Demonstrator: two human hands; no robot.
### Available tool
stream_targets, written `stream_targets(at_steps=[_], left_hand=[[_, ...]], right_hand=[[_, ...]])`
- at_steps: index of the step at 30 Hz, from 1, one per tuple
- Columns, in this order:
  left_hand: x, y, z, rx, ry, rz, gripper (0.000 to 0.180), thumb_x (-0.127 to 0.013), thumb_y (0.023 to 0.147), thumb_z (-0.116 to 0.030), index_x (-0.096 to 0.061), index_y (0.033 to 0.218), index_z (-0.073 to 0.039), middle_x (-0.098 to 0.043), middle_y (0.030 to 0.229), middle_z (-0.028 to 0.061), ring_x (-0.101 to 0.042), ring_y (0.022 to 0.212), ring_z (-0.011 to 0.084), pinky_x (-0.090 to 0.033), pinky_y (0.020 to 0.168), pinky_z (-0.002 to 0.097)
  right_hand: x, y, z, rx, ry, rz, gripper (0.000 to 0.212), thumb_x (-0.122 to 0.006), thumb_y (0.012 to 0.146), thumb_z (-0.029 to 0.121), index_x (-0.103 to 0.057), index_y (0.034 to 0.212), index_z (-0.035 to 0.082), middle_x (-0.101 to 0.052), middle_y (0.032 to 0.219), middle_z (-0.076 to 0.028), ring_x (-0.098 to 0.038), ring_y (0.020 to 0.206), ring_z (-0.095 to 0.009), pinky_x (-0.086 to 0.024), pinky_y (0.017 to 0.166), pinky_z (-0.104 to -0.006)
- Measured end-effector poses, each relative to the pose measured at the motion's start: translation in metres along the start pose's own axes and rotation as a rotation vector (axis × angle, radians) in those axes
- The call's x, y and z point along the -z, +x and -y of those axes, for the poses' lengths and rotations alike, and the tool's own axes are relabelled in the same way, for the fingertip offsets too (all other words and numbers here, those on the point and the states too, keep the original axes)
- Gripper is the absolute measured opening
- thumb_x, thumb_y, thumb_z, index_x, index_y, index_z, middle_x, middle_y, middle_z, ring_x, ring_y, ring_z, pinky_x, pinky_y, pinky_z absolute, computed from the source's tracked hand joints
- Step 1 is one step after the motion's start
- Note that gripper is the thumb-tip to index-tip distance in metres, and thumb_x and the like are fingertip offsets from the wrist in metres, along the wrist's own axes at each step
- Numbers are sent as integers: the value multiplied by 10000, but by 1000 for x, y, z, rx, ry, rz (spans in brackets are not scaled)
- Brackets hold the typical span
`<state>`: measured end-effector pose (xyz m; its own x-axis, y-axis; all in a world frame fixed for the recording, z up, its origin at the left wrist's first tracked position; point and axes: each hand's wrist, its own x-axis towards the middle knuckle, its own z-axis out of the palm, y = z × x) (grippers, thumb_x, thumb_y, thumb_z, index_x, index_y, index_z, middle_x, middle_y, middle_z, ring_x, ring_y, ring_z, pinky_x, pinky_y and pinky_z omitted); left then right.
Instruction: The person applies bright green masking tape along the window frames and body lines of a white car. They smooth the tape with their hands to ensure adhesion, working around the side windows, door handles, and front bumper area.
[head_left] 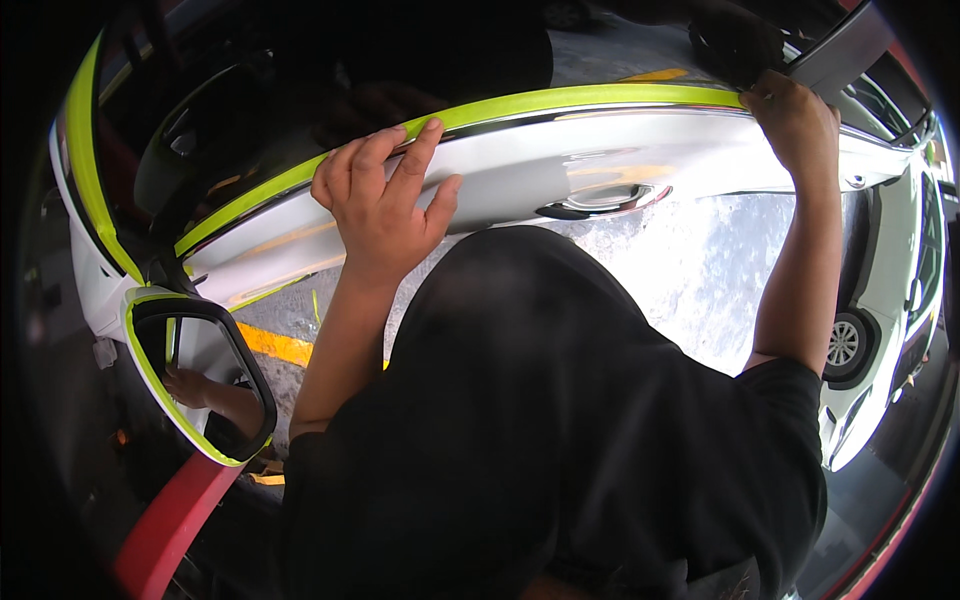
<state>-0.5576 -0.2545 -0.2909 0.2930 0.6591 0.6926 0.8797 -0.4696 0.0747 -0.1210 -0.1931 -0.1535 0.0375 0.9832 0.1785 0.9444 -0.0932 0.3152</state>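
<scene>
left hand [383, 200]: fingers spread and laid flat along the strip of yellow-green masking tape [560, 101] at the lower edge of the car window [300, 90], thumb resting lower on the white door panel [520, 170]; the hand presses on the tape and closes around nothing. right hand [797, 120]: raised to the far end of the same strip, fingers curled where the tape meets the dark window pillar [840, 50]; from this angle one cannot tell whether they pinch the tape end or only press it down. the tape runs in one long band along the window sill from the right hand, past the left hand, down to the front corner of the door, and continues up the front window edge [85, 150]. below the sill, between the two hands, lies the recessed chrome door handle [605, 197]. at lower left the side mirror [200, 375] is outlined in the same yellow-green tape, and its glass reflects a forearm. a red bar [170, 525] slants under the mirror. the person's black shirt [560, 440] fills the lower middle. the glossy door reflects pavement, a yellow painted line [275, 345] and a white car [890, 290] at right.
</scene>
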Motion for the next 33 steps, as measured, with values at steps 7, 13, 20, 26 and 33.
stream_targets(at_steps=[7, 13, 20, 26, 33], left_hand=[[1, 0, 0, -4, 6, 10, 501, -793, 902, -456, -786, 1341, -216, -622, 1288, 21, -511, 1246, 254, -292, 1124, 493], [2, -3, 2, -23, 15, 66, 535, -789, 934, -479, -773, 1367, -165, -588, 1355, 58, -439, 1321, 260, -272, 1123, 494], [0, -3, 1, -15, 17, 40, 528, -794, 920, -474, -778, 1353, -173, -597, 1330, 52, -458, 1298, 262, -277, 1120, 494], [-1, 0, -2, 16, -20, -8, 504, -807, 881, -456, -794, 1316, -201, -620, 1268, 27, -505, 1243, 259, -290, 1104, 485], [-2, -2, 8, 50, -85, -43, 516, -857, 838, -390, -788, 1298, -166, -633, 1254, 29, -519, 1214, 253, -336, 1073, 454]], right_hand=[[-4, -8, 3, -9, 75, 5, 176, -798, 952, 318, -825, 1013, 154, -799, 861, -68, -762, 812, -278, -549, 884, -462], [0, -7, 10, -53, 40, 35, 171, -780, 973, 320, -830, 1019, 164, -794, 849, -60, -759, 826, -271, -517, 936, -468], [-2, -6, 12, -51, -2, 24, 190, -760, 984, 354, -813, 1029, 177, -783, 842, -71, -759, 857, -289, -481, 990, -514], [-3, -5, 8, -46, 9, 15, 203, -745, 979, 367, -810, 1035, 183, -787, 872, -76, -759, 880, -289, -505, 952, -495], [36, -13, -30, -58, 131, 7, 213, -716, 1009, 375, -788, 1061, 181, -797, 908, -68, -758, 812, -269, -541, 774, -445]])
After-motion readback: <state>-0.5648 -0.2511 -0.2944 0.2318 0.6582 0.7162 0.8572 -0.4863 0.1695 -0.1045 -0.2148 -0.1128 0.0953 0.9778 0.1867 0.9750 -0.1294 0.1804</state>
